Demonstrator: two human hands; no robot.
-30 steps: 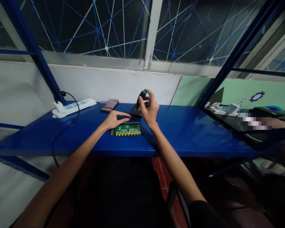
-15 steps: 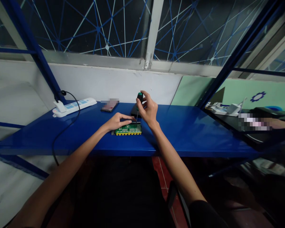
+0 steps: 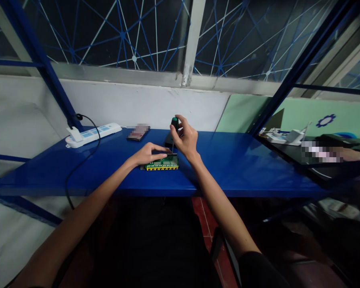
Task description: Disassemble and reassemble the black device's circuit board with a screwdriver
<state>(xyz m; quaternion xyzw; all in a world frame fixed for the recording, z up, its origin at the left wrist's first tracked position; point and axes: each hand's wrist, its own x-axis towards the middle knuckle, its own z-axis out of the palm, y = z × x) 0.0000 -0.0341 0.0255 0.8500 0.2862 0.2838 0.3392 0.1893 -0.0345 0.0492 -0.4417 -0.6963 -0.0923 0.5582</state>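
A green circuit board with a row of yellow ports along its near edge lies on the blue table. My left hand holds down its left part, with thumb and forefinger stretched toward the screwdriver's tip; the other fingers are mostly hidden. In my right hand is a screwdriver with a black and green handle, gripped between thumb and fingers. It stands nearly upright, its thin shaft reaching down to the board's far edge. Behind the shaft sits a black box-like object, partly covered by my right hand.
On the left of the blue table lies a white power strip with a black cable hanging over the front edge. A phone lies at the back. To the right, another person's hand is near a white device on a black surface.
My right hand has shifted very slightly left, and the screwdriver's handle with it. The left hand and the circuit board stay nearly where they were.
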